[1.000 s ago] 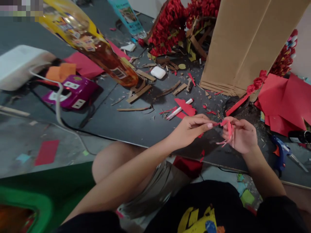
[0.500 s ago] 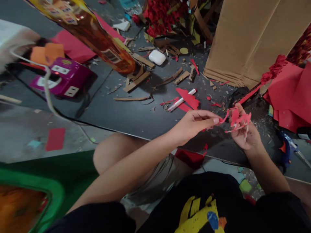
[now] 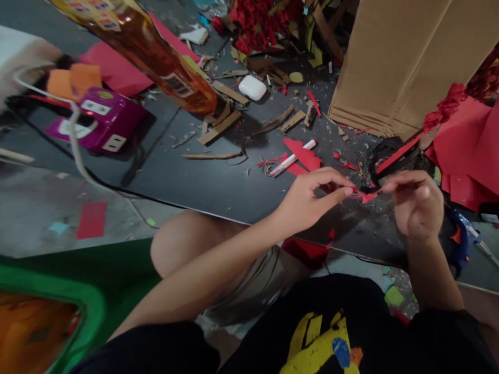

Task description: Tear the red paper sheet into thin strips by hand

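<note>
A torn red paper strip [image 3: 368, 198] stretches between my two hands above the front of the dark table. My left hand [image 3: 302, 202] pinches its left end between thumb and forefinger. At the other end, my right hand [image 3: 420, 208] has its fingertips pressed together on the strip, the palm turned partly toward me. Just behind the hands lies a red-edged cardboard strip [image 3: 399, 155] with red paper flowers [image 3: 444, 110] at its far end. A white marker [image 3: 294, 157] and red paper scraps [image 3: 304, 154] are beyond my left hand.
A tall cardboard piece [image 3: 393, 67] stands at the back right, near red paper sheets [image 3: 463, 150]. A blue glue gun [image 3: 462, 241] lies at right. Leftward are an amber bottle [image 3: 167, 67], a white case [image 3: 252, 88] and a purple power strip [image 3: 107, 122]. Cardboard scraps litter the table.
My right hand has turned over and moved right, from cupping a loose tangle of red paper to pinching one end. The paper now spans the gap between the hands. My left hand stays nearly in place.
</note>
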Tool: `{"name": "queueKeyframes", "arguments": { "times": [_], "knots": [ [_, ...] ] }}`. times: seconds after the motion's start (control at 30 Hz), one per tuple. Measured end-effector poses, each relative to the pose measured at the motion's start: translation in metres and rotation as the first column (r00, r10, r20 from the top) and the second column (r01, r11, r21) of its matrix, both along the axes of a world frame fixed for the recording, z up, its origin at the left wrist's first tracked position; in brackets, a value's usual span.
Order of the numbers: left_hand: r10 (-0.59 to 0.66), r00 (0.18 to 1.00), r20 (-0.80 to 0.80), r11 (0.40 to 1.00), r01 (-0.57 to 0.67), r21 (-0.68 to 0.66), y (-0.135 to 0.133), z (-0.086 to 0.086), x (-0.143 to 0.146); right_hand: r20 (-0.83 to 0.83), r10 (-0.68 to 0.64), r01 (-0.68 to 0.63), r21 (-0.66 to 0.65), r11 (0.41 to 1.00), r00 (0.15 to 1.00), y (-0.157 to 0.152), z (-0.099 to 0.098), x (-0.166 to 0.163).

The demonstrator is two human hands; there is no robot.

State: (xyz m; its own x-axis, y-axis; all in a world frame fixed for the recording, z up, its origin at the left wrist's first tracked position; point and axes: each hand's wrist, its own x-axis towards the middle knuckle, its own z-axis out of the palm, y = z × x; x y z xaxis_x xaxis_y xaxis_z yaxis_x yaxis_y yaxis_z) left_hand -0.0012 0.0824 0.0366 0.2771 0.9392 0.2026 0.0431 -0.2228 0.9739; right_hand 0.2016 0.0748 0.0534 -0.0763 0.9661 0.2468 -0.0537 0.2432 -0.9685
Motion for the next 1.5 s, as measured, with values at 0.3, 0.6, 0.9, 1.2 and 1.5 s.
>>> {"name": "queueKeyframes", "arguments": {
  "times": [0.3,0.6,0.9,1.2,1.5],
  "knots": [
    [0.267,0.953,-0.140,0.698,-0.091,0.710,-0.009,-0.014,-0.001,0.488,-0.082,-0.087,0.314,0.945,0.869,-0.009,-0.005,-0.018],
    [0.331,0.938,-0.099,0.642,-0.147,0.752,-0.007,-0.011,0.004,0.360,0.092,-0.085,-0.037,0.996,0.928,-0.013,-0.007,-0.022],
    [0.179,0.982,-0.067,0.850,-0.120,0.513,-0.010,-0.005,0.005,0.356,0.085,-0.061,-0.078,0.995,0.931,-0.014,-0.007,-0.025],
    [0.232,0.971,0.051,0.973,-0.232,-0.007,-0.004,0.002,0.001,0.298,0.112,-0.059,-0.181,0.982,0.948,-0.017,-0.006,-0.025],
    [0.179,0.970,-0.167,0.944,-0.122,0.306,-0.001,-0.002,-0.004,-0.217,0.237,-0.318,-0.513,0.797,0.947,-0.008,-0.002,-0.024]
  ]
}}
